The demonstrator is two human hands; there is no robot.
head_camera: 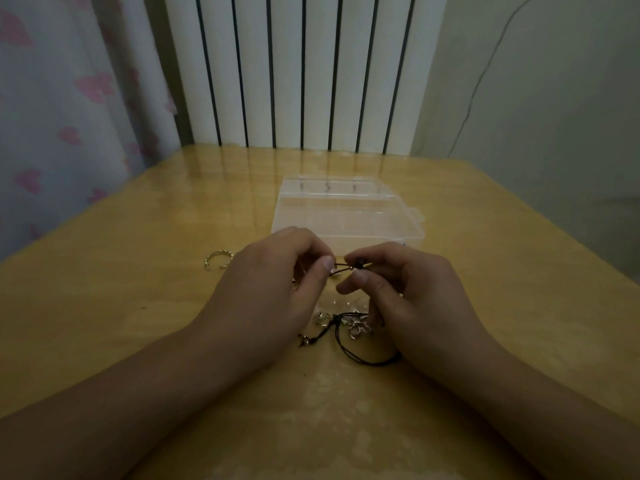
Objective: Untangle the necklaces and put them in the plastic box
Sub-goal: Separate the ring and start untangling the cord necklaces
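A tangle of black cord necklaces with small silver charms (346,325) lies on the wooden table between my wrists. My left hand (277,282) and my right hand (408,292) are raised just above it, close together, and each pinches an end of a short stretch of black cord (343,267) between thumb and fingertips. The cord runs taut between the two pinches. Just beyond my hands sits the clear plastic box (346,209) with its lid open and dividers inside. What it holds is not discernible.
A silver open ring or cuff (218,259) lies on the table to the left of my left hand. The table (138,306) backs onto a white ribbed radiator (298,71), with a heart-print curtain (69,116) at the left.
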